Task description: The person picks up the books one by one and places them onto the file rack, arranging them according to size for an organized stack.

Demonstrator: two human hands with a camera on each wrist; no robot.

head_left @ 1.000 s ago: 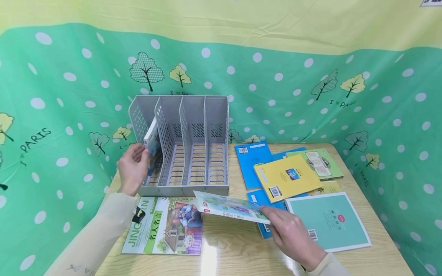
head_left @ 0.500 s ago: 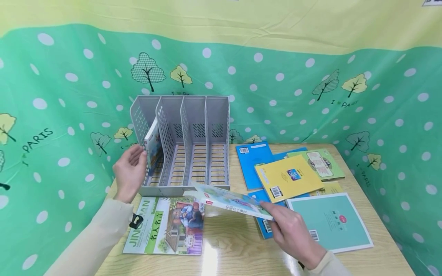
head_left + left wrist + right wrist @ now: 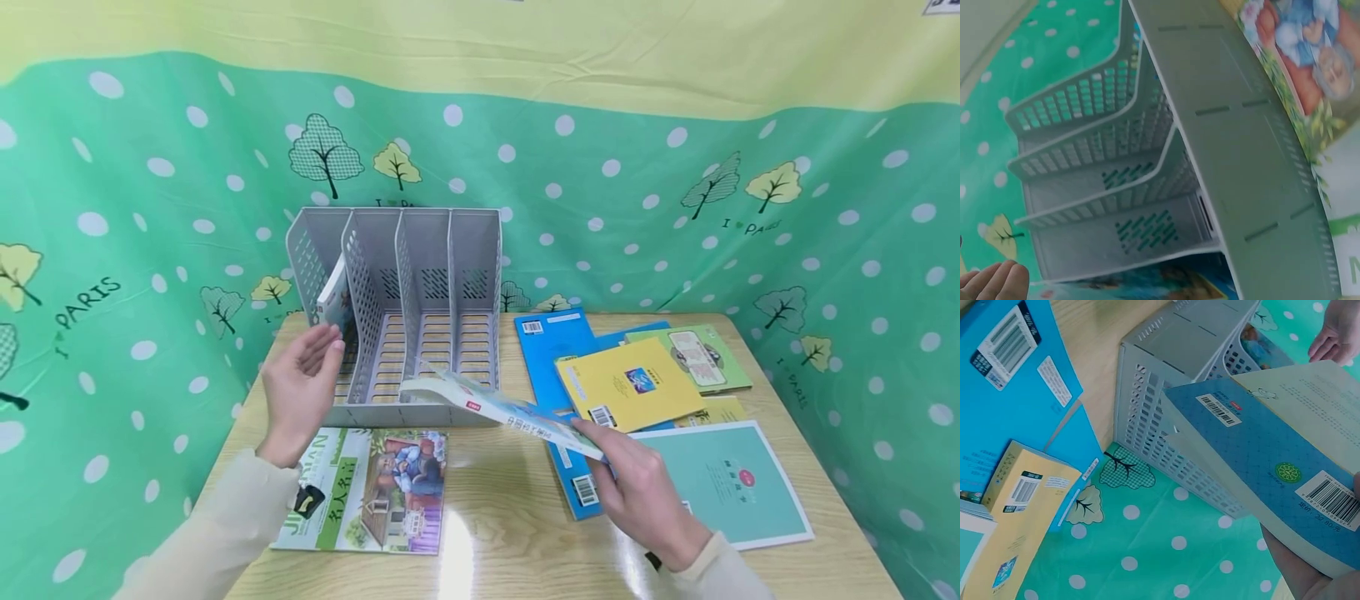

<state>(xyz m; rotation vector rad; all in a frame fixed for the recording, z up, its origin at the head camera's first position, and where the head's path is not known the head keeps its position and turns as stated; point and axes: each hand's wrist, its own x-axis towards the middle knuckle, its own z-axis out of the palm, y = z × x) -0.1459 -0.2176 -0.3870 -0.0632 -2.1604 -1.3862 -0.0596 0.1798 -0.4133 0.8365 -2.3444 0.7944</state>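
Note:
My right hand (image 3: 648,496) pinches a softcover book (image 3: 517,418) by its right end, thumb on one side and fingers on the other. It hangs tilted in front of the grey file rack (image 3: 375,415), spine toward me; its blue-and-cream back cover with barcodes shows in the right wrist view. In the rack's leftmost compartment another book (image 3: 335,302) stands upright, leaning on the divider. My left hand (image 3: 300,396) is just in front of that book, palm turned inward, fingers loosely bent and holding nothing. Only its fingertips (image 3: 1004,281) show in the left wrist view.
A picture-covered book (image 3: 405,487) lies flat before the rack. On the right of the wooden table lie a yellow book (image 3: 626,379), blue books (image 3: 551,354), a green book (image 3: 697,354) and a teal book (image 3: 723,479), partly overlapping. A patterned curtain (image 3: 585,192) hangs behind.
My left hand has come off the upright book and shifted right and toward me. The book in my right hand has tilted, its left end swinging farther over the rack's front edge.

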